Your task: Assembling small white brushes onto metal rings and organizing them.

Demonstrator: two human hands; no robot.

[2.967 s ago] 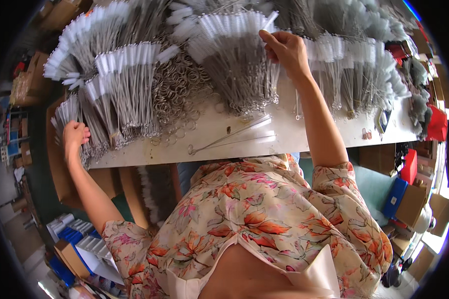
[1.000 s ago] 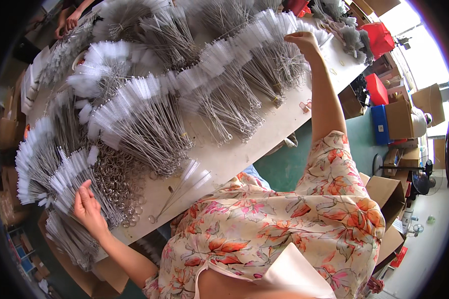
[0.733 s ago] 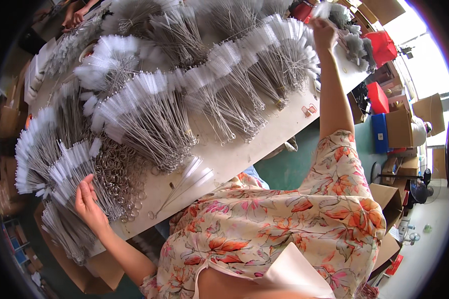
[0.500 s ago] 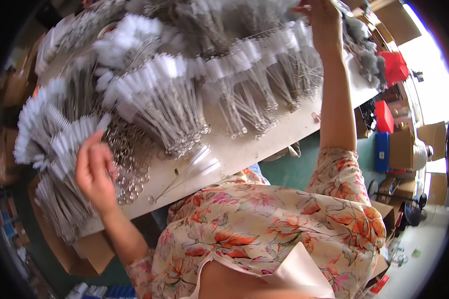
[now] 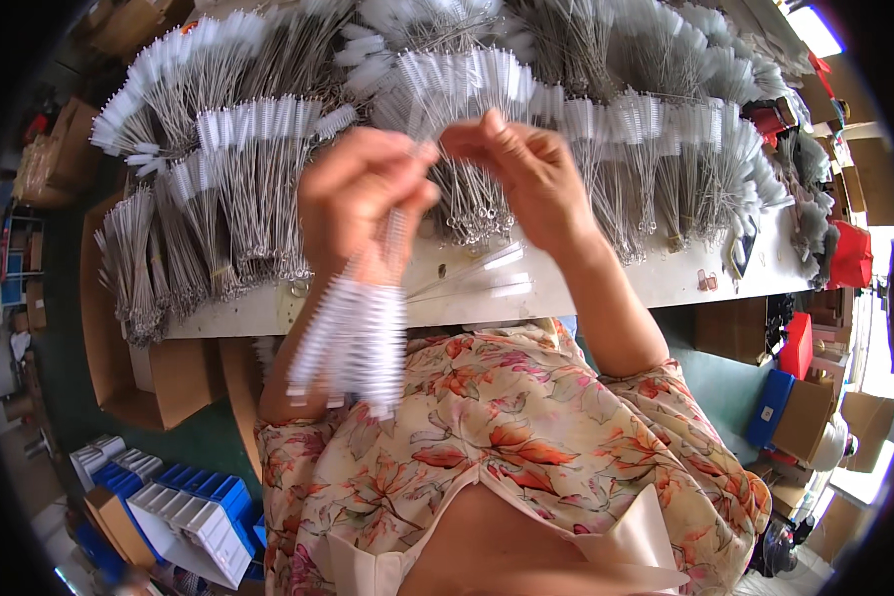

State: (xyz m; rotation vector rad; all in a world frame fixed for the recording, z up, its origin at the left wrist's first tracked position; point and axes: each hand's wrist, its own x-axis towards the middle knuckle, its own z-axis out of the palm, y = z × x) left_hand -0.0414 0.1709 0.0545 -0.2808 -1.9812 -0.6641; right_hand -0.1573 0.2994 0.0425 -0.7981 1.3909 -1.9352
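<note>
Risk first: the bunch of white bristle brushes [image 5: 353, 333] hangs loose below the left hand [image 5: 363, 204], so a slack grip would probably let stems slide out and drop onto the person's lap or the floor. The thin wire ends could also snag on neighbouring bundles.

Left hand, raised at about 11 o'clock of the frame centre, has its fingers curled tight around the wire stems, with the bristle ends fanning down toward 6 o'clock. The picture is blurred here.

Right hand [image 5: 526, 174], at about 1 o'clock, has thumb and forefinger pressed together, seemingly pinching the stem tips beside the left hand. I cannot tell exactly what sits between them.

Behind both hands, the counter [image 5: 666, 283] carries rows of fanned brush bundles [image 5: 258, 179] from 9 to 3 o'clock. Blue bins [image 5: 184, 502] sit on the floor at 8 o'clock.
</note>
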